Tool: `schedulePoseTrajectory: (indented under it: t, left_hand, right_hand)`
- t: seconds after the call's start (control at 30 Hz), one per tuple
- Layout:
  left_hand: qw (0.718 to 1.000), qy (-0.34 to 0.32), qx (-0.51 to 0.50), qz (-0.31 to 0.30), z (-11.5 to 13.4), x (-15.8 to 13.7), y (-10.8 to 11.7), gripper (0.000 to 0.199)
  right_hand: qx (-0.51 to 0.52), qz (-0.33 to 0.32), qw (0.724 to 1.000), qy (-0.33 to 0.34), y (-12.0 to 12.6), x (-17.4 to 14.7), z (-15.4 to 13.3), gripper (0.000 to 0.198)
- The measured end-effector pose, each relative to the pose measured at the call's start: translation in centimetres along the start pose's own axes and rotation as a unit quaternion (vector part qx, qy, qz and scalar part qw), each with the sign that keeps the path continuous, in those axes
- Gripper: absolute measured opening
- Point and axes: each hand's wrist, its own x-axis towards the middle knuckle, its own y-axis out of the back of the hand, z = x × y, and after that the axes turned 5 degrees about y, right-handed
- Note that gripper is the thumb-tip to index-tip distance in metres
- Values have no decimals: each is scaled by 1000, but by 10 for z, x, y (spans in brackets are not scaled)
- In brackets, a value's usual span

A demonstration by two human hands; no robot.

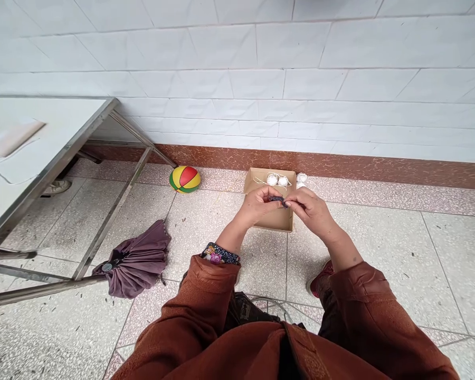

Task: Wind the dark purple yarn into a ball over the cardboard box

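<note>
My left hand (260,204) and my right hand (307,209) meet in front of my body, both closed on a small dark, bumpy cord-like piece (277,199). The left fingers curl round its left part, while the right thumb and fingertips pinch its right end. Its exact kind is too small to tell. Below and beyond my hands, an open cardboard box (269,224) stands on the floor. White balls of string (277,180) lie at its far side with loose strands. More white balls (301,179) are just outside its right edge.
A red, yellow and green ball (184,179) lies by the wall. A partly folded purple umbrella (142,258) rests beside the metal-framed table (59,158) at left. Someone's shoe (57,187) shows beneath that table. The tiled wall (301,79) rises ahead.
</note>
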Motion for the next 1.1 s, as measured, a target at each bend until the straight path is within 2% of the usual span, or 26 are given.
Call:
schedulePoseTrajectory:
  t: [0.1,0.17,0.3,0.4,0.5,0.57,0.63,0.73,0.83,0.97,1.1]
  left_hand:
    - [997,25,-36,-68,1,-2,-2,28]
    - [995,24,-77,-66,0,-3,-4,33]
    - [988,28,-150,-18,-4,0,-6,40]
    - [985,23,-170,27,-6,4,-5,38]
    - [985,-9,-143,96,-5,6,-1,35]
    - [988,-26,-99,114,-3,6,2,32]
    - [995,-18,-59,76,-1,4,5,29]
    - [999,18,-39,-27,2,-1,5,28]
    - [994,33,-50,-87,0,-4,2,30]
    - [990,38,-113,-69,-5,-2,-3,37]
    - [989,30,-146,-13,-5,1,-3,38]
  right_hand:
    - [5,25,1000,-11,-1,1,3,19]
    - [4,33,999,-32,-6,1,6,21]
    - [-19,1,998,-57,-19,-5,11,24]
    - [-41,-51,997,-41,-21,-9,10,24]
    - [-38,-77,996,0,-14,-9,4,24]
    - [-27,-67,997,16,-6,-7,-1,22]
    - [-13,-34,999,15,0,-3,-4,22]
    - [13,12,1000,-15,5,0,-3,25]
    - [41,17,997,-64,0,0,2,29]
    - [19,-27,996,-83,-14,-6,10,32]
    - [-27,-72,996,-51,-20,-9,6,33]
